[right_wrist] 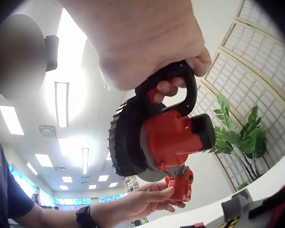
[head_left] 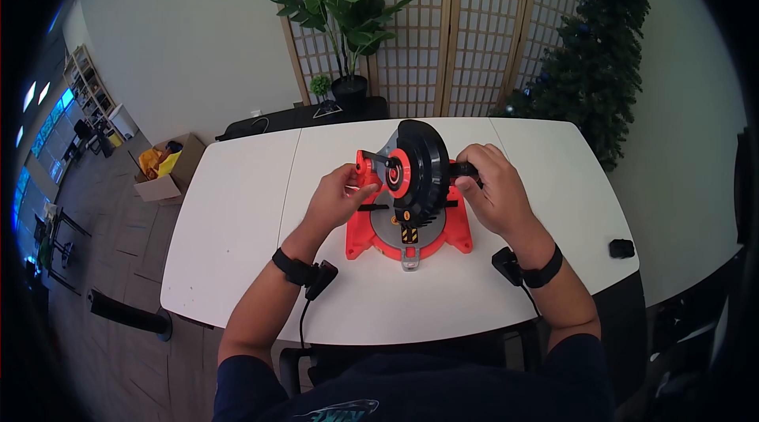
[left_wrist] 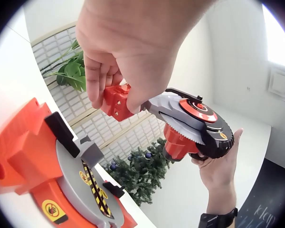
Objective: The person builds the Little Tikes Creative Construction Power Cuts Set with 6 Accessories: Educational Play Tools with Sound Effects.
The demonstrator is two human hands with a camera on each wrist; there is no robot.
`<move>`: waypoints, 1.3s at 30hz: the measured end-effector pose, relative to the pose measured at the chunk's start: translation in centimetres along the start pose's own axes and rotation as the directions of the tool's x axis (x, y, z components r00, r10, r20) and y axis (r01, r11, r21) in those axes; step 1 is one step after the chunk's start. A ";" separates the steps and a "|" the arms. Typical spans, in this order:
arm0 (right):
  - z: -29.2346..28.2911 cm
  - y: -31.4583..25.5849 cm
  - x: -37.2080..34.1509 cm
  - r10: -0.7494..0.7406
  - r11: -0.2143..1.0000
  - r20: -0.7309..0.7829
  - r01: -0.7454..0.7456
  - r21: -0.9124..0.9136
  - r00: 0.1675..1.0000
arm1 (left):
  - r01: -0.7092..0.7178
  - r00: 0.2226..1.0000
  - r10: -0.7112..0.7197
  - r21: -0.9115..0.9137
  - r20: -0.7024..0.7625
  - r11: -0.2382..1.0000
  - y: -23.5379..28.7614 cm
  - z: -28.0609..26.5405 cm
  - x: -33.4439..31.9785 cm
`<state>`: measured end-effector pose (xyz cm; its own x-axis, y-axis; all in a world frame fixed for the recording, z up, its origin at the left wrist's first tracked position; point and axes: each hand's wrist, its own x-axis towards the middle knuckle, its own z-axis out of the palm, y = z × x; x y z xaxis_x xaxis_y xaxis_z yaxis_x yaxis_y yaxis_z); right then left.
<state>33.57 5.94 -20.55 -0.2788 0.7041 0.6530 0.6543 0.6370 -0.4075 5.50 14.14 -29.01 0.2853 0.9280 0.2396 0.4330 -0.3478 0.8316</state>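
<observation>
A toy miter saw is in two parts. Its saw head [head_left: 427, 165], with a black blade guard, a grey toothed blade [left_wrist: 179, 127] and a red motor housing [right_wrist: 168, 137], hangs above the red and grey base [head_left: 360, 234], which stands on the white table. My right hand [head_left: 500, 191] grips the black loop handle [right_wrist: 190, 97], fingers curled through it. With thumb and fingers, my left hand [head_left: 336, 199] pinches the red hinge block [left_wrist: 117, 102] at the other end of the head. In the left wrist view, a gap shows between that block and the base.
The white table [head_left: 229, 209] spreads around the base. A small black object [head_left: 621, 248] lies at its right edge. Behind stand a potted plant [head_left: 348, 35], a lattice screen [head_left: 482, 35] and a decorated tree [head_left: 601, 50]. An open cardboard box [head_left: 186, 165] is on the floor at left.
</observation>
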 end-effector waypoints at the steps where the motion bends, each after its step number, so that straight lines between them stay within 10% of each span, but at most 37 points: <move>1: -0.2 0.0 0.1 0.021 0.999 -0.005 -0.021 0.026 1.000 | -0.041 0.999 0.041 0.030 0.009 0.999 -0.2 0.0 0.1; 39: 2.4 2.2 6.3 -0.052 0.988 -0.082 0.040 -0.147 0.995 | -0.160 0.961 0.137 0.079 0.241 0.984 -6.1 5.6 8.6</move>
<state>31.54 12.49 -18.88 -0.2539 0.6415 0.7239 0.7388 0.6117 -0.2829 10.13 23.50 -34.85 0.5397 0.8119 0.2228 0.4480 -0.5010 0.7405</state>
